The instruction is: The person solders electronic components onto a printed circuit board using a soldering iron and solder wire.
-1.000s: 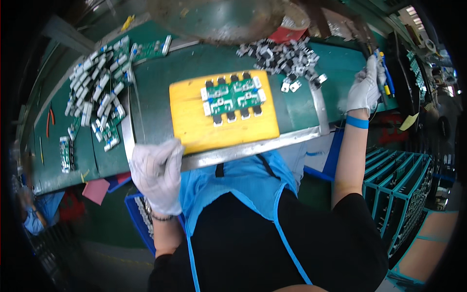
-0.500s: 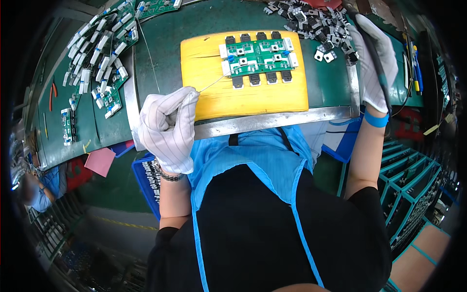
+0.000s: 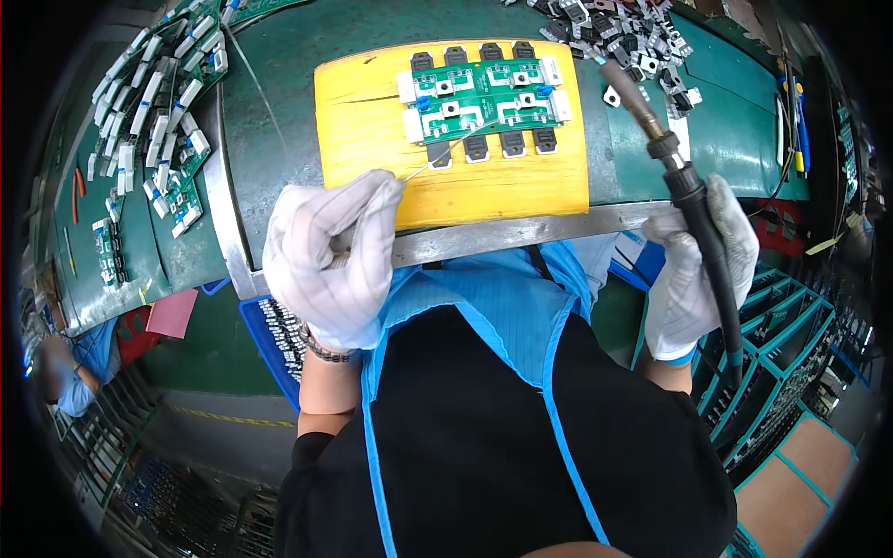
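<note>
Two white-gloved hands at work, one tool apiece! Over on the right, the right hand [image 3: 684,279] is wrapped around a long, black-handled soldering iron [image 3: 688,186], gripping it firmly, the dark cable trailing off the near end. And look at the line of it: the long axis runs from near right to far left, the brownish metal barrel leading, the tip pointing far and a little left, just off the right edge of the yellow block, apart from the board.

Across to the left hand [image 3: 318,270], thumb and fingers closed in a pinch on a thin, silvery wire [image 3: 432,165]. That one slants to the far right, straight and fine, its end out over the board; whether it touches, I can't tell.

And the board itself! A green rectangular circuit board [image 3: 484,96] lies on the smooth yellow block [image 3: 367,121], long axis left to right, the right end slightly farther off. Four black components line its far edge, four more its near edge, with white blocks at both ends and two small blue parts on top. Beyond, far right, a loose pile of black-and-silver components [image 3: 642,56]; far left, a heap of white-blocked green boards [image 3: 139,112].
</note>
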Motion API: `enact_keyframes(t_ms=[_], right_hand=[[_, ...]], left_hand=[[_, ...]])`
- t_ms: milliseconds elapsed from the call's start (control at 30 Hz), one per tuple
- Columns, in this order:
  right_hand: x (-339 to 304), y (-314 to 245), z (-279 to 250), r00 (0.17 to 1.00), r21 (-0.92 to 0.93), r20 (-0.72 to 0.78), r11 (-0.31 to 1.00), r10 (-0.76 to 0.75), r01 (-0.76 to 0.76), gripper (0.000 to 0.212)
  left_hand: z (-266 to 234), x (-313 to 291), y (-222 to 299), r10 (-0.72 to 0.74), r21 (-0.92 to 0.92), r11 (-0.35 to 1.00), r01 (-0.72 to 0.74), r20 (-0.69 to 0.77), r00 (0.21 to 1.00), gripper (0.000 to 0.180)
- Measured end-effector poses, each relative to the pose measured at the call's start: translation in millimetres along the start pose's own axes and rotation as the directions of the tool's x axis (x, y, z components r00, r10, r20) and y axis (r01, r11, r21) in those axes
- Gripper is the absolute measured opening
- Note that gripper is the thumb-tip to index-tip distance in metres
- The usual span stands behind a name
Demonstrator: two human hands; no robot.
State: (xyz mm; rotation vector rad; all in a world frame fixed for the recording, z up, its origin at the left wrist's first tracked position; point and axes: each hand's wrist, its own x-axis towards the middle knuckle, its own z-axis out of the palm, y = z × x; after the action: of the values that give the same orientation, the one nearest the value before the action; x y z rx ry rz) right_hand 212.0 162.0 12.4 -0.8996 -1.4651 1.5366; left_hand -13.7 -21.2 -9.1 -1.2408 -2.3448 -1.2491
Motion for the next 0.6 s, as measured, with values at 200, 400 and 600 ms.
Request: enact_keyframes(t_ms=[200, 400, 600], right_hand=[[-1, 6, 14, 0.933, -0.213, 0.079, 0.909, -0.350, 0.359, 0.061], [-4, 8, -5, 0.899, -0.449, 0.212, 0.778, -0.385, 0.439, 0.053], [-1, 3, 0, 0.873, -0.441, 0.247, 0.753, -0.421, 0.488, 0.041]], left_hand=[[-1, 2, -4, -0.049, -0.029, 0.998, 0.050, 0.044, 0.998, 0.018], [0, 3, -3, -0.001, -0.021, 1.000, 0.002, 0.062, 0.998, 0.018], [5, 3, -6, 0.046, -0.052, 0.998, -0.042, 0.077, 0.996, 0.019]])
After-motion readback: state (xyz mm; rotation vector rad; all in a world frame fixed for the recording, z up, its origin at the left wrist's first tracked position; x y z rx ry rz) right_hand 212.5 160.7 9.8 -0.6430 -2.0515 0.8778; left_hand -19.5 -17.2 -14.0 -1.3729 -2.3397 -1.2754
